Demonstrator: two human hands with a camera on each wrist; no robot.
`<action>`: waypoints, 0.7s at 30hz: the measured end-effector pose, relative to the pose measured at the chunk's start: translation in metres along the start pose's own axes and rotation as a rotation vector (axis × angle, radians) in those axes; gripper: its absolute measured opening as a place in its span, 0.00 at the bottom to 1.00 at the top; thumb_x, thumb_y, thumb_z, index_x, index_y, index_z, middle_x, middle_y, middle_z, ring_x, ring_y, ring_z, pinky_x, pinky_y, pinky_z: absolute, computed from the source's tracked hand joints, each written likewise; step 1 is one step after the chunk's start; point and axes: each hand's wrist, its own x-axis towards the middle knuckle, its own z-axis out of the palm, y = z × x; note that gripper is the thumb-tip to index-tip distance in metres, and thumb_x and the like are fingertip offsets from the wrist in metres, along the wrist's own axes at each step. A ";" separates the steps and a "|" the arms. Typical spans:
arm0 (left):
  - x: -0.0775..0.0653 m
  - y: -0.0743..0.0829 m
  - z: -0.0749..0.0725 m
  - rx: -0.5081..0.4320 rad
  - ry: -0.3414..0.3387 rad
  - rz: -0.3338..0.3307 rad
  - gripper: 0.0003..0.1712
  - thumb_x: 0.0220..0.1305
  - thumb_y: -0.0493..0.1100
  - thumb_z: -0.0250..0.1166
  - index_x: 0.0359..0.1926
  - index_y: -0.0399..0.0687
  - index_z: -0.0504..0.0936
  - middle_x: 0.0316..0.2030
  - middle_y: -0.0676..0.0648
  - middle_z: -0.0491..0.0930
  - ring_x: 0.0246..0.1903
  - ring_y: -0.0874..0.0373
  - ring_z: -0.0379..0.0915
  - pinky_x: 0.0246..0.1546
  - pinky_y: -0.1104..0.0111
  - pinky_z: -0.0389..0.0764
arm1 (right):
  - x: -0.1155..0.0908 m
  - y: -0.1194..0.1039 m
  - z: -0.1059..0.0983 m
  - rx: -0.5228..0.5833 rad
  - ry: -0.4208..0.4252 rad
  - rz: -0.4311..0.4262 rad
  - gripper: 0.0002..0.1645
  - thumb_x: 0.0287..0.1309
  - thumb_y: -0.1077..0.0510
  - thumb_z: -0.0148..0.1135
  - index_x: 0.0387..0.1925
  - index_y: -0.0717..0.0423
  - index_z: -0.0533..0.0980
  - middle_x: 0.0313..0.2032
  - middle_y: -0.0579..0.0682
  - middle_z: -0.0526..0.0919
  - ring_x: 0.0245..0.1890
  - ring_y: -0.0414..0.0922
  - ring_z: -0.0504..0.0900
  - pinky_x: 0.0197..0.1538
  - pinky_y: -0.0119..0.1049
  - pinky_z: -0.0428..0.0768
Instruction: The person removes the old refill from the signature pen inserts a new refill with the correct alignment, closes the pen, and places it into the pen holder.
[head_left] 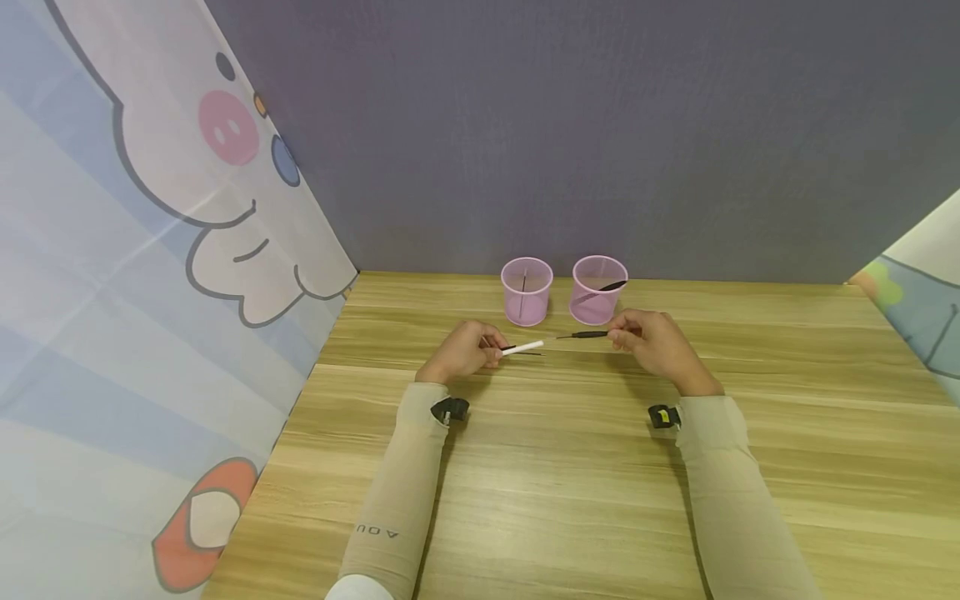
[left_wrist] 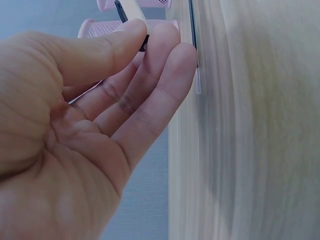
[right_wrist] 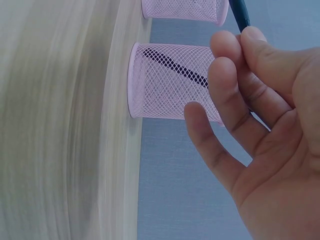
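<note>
My left hand pinches a white pen with a black end between thumb and fingertips; a slim black piece shows beside that pen. A thin dark stick with a clear end lies along the tabletop just past the left fingers. Opposite, my right hand pinches a slim black pen-like stick by one end, its thin tip pointing left toward the white pen. Behind the hands stand two pink mesh pen cups, the left cup and the right cup.
One thin dark stick stands in the left cup. A black pen leans over the right cup's rim. The wooden table meets a grey wall panel behind the cups, and a cartoon-printed cloth hangs at the left.
</note>
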 end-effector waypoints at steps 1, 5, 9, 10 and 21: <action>0.000 0.000 0.000 0.003 0.001 0.003 0.07 0.67 0.28 0.64 0.42 0.35 0.86 0.31 0.42 0.83 0.29 0.58 0.82 0.33 0.71 0.86 | 0.000 0.000 0.000 0.001 -0.002 0.002 0.08 0.70 0.61 0.62 0.39 0.62 0.83 0.29 0.52 0.86 0.31 0.43 0.82 0.34 0.30 0.79; 0.000 0.000 0.000 0.017 0.006 0.017 0.07 0.67 0.28 0.64 0.42 0.35 0.87 0.31 0.42 0.84 0.29 0.58 0.82 0.33 0.71 0.86 | 0.000 -0.002 0.000 0.011 -0.011 0.010 0.07 0.70 0.61 0.62 0.39 0.62 0.83 0.30 0.52 0.86 0.31 0.43 0.82 0.34 0.30 0.79; 0.000 0.001 0.000 0.026 0.009 0.020 0.07 0.67 0.28 0.64 0.42 0.36 0.87 0.30 0.42 0.84 0.28 0.58 0.82 0.32 0.71 0.84 | 0.001 -0.001 0.001 0.013 -0.017 0.014 0.07 0.69 0.62 0.63 0.39 0.62 0.83 0.30 0.53 0.86 0.31 0.43 0.82 0.34 0.30 0.79; 0.000 0.001 0.000 0.026 0.010 0.018 0.07 0.67 0.28 0.64 0.42 0.36 0.87 0.30 0.42 0.84 0.28 0.58 0.82 0.31 0.71 0.84 | 0.001 0.000 0.001 0.012 -0.018 0.013 0.06 0.69 0.62 0.63 0.39 0.62 0.83 0.29 0.53 0.86 0.31 0.43 0.82 0.34 0.31 0.79; -0.001 0.003 -0.001 0.031 0.004 0.012 0.06 0.67 0.30 0.64 0.42 0.37 0.87 0.31 0.42 0.84 0.30 0.55 0.84 0.31 0.71 0.84 | 0.002 -0.001 0.005 0.004 -0.015 -0.010 0.04 0.67 0.64 0.64 0.36 0.62 0.83 0.28 0.51 0.86 0.30 0.43 0.82 0.33 0.30 0.79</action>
